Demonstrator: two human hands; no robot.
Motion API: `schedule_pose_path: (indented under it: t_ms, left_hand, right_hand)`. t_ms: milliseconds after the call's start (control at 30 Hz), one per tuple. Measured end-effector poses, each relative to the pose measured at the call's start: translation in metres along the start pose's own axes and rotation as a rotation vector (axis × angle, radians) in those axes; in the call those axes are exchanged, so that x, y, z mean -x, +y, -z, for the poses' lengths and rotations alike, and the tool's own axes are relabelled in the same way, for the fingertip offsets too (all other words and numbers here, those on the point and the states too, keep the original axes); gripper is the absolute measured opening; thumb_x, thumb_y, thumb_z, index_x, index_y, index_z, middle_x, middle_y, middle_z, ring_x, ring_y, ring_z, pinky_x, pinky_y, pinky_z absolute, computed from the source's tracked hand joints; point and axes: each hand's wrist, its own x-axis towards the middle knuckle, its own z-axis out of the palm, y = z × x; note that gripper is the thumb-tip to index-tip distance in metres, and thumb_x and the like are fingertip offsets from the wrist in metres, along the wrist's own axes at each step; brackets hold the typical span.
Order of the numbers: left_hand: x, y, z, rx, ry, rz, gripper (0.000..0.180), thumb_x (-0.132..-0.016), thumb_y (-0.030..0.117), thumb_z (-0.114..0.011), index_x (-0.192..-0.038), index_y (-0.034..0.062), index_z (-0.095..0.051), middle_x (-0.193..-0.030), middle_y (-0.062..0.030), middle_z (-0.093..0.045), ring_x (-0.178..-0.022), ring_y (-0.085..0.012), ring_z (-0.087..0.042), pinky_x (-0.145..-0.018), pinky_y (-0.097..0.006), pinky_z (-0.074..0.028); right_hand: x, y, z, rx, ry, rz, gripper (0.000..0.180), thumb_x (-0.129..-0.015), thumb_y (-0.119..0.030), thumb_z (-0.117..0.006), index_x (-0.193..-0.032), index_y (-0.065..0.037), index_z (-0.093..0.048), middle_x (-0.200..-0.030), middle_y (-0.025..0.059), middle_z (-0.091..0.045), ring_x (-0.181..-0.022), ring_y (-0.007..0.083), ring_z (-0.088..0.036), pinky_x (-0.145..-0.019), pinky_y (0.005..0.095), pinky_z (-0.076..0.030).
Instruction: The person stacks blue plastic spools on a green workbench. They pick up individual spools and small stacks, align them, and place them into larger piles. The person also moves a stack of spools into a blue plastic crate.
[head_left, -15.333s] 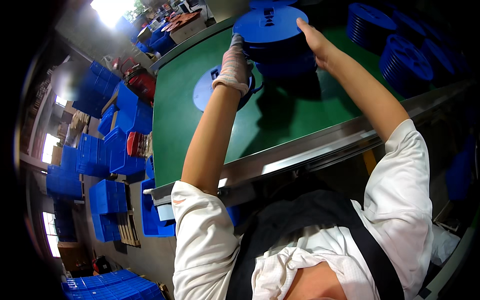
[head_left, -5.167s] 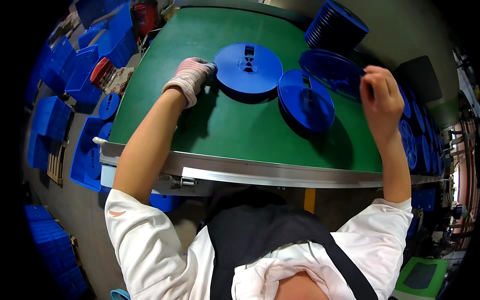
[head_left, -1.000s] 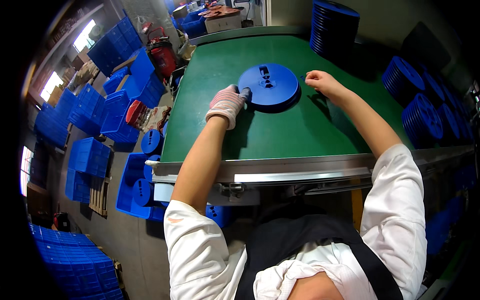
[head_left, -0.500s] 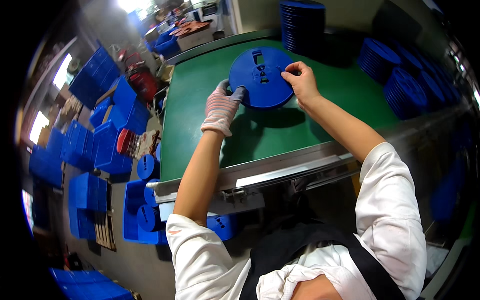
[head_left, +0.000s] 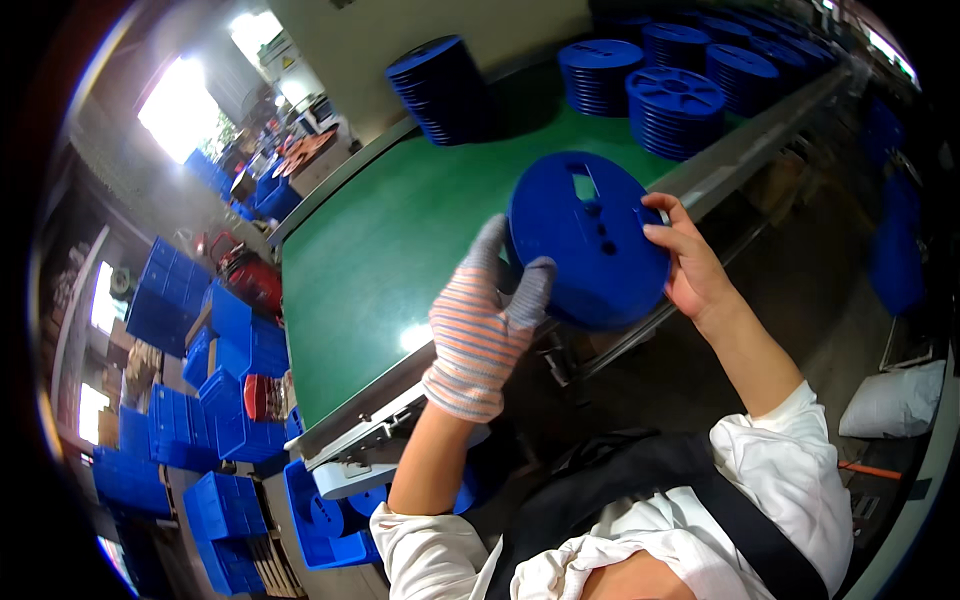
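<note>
I hold a round blue plastic reel (head_left: 590,240) up in front of me, off the green table (head_left: 400,240), with its flat face toward me. My left hand (head_left: 485,320), in a striped knit glove, grips the reel's left edge. My bare right hand (head_left: 685,260) grips its right edge, with the fingers over the rim. The reel's face has a rectangular slot and small holes.
Stacks of the same blue reels (head_left: 675,105) stand along the table's far side, and a taller stack (head_left: 440,85) stands at the back. Blue plastic crates (head_left: 200,400) crowd the floor on the left. A white sack (head_left: 890,400) lies at the right.
The reel has been lifted off the table and brought closer to me, held between both hands. My view has swung, and the table now lies farther away.
</note>
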Motion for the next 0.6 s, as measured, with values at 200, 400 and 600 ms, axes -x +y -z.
schedule_pose_path:
  t_ms: [200, 400, 600]
  left_hand:
    - [0.030, 0.041, -0.162, -0.052, -0.120, -0.338, 0.036, -0.087, 0.007, -0.060, -0.123, 0.0055, -0.057, -0.083, -0.0141, -0.063, -0.068, -0.0299, -0.064, -0.062, -0.036, -0.052]
    - [0.085, 0.108, -0.352, -0.387, -0.809, -0.963, 0.046, -0.079, 0.009, -0.059, -0.125, 0.0094, -0.056, -0.111, -0.0121, -0.059, -0.071, -0.0275, -0.065, -0.058, -0.039, -0.054]
    - [0.104, 0.147, -0.472, -0.359, -0.912, -1.210, 0.040, -0.084, 0.015, -0.054, -0.123, 0.0176, -0.058, -0.129, -0.0102, -0.051, -0.075, -0.0246, -0.063, -0.056, -0.037, -0.052]
  right_hand:
    - [0.131, -0.046, 0.169, 0.079, 0.326, 0.071, 0.040, -0.080, 0.000, -0.059, -0.116, -0.015, -0.051, -0.115, 0.0061, -0.055, -0.108, 0.0188, -0.054, -0.095, 0.0346, -0.047]
    - [0.230, -0.047, 0.296, 0.183, 0.659, 0.081, 0.040, -0.077, 0.012, -0.057, -0.108, -0.012, -0.059, -0.112, 0.0025, -0.052, -0.107, 0.0158, -0.051, -0.094, 0.0301, -0.043]
    - [0.266, -0.097, 0.365, -0.031, 0.769, 0.209, 0.037, -0.082, 0.007, -0.060, -0.114, -0.011, -0.053, -0.118, 0.0023, -0.053, -0.111, 0.0160, -0.050, -0.096, 0.0316, -0.043]
